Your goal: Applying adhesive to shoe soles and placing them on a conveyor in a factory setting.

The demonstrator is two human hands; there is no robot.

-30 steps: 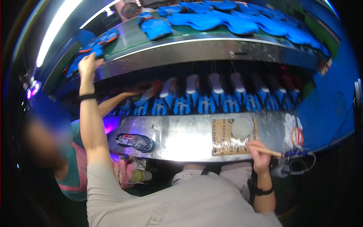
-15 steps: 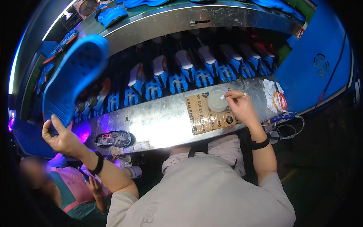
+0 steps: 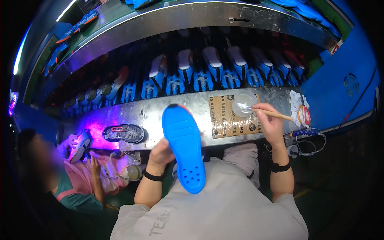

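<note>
In front of my chest, my left hand (image 3: 161, 154) grips a blue shoe sole (image 3: 184, 140) by its left edge. The sole's inner side faces up, with a cluster of small holes at the near end and a dark and red tip at the far end. Closed round the wooden handle of a brush (image 3: 278, 115) is my right hand (image 3: 270, 126). The brush's white-coated head is inside a translucent plastic cup (image 3: 244, 97) of whitish liquid. That cup stands on brown printed cardboard (image 3: 221, 122) taped to the metal bench.
A dark shoe (image 3: 124, 133) lies on the metal bench (image 3: 154, 120). Behind it hang several shoes on blue holders (image 3: 203, 81), below a raised conveyor (image 3: 192, 17). White cloth (image 3: 296, 106) and a blue hose (image 3: 302, 133) lie right. A co-worker at left holds a shoe (image 3: 81, 147).
My left hand has brought the sole down from the upper left to in front of my chest. The brush in my right hand has tilted, its head still in the cup.
</note>
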